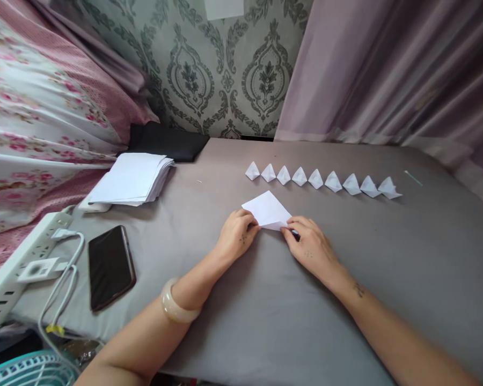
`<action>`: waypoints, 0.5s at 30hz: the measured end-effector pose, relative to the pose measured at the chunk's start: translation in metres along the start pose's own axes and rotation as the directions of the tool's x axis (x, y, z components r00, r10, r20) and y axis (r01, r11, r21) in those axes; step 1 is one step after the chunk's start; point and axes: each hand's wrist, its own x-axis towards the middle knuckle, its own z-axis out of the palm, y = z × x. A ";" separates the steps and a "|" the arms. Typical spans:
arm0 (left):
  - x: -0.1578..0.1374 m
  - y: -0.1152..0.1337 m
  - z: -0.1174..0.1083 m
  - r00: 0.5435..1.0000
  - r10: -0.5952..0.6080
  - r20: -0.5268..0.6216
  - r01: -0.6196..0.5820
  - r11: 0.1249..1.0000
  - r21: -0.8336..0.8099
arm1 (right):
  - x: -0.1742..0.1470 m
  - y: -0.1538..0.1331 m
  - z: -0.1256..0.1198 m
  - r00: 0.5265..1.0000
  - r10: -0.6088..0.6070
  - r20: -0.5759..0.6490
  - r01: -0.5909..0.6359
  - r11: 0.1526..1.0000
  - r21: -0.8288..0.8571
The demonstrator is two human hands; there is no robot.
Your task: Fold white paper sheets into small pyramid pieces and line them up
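A white sheet of paper (268, 208) lies on the table in front of me, its near edge folded up and one corner pointing away. My left hand (239, 231) pinches its left end between thumb and fingers. At the right end, my right hand (307, 240) grips the fold in the same way. Just beyond the sheet, several small folded paper boats (300, 176) stand in a row running to the right.
At the left lie a stack of white paper (129, 177), a black flat case (167, 140) and a phone (110, 267). A power strip (32, 252) with white cables runs along the left edge, above a teal fan (32, 370). Curtains hang behind the grey-covered table (265, 321).
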 end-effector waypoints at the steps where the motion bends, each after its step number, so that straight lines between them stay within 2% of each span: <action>1: 0.000 0.000 0.001 1.000 -0.014 -0.008 0.013 1.000 -0.016 | 0.001 0.001 0.001 1.000 0.014 -0.006 -0.014 1.000 0.004; 8: 0.003 0.004 -0.002 0.998 -0.059 -0.005 0.059 0.997 -0.053 | 0.004 0.003 0.008 0.996 0.079 -0.051 -0.080 0.996 -0.029; 15: 0.005 0.004 0.001 0.997 -0.063 -0.036 0.062 0.997 -0.042 | 0.008 0.005 0.011 0.996 0.049 -0.080 -0.057 0.992 -0.112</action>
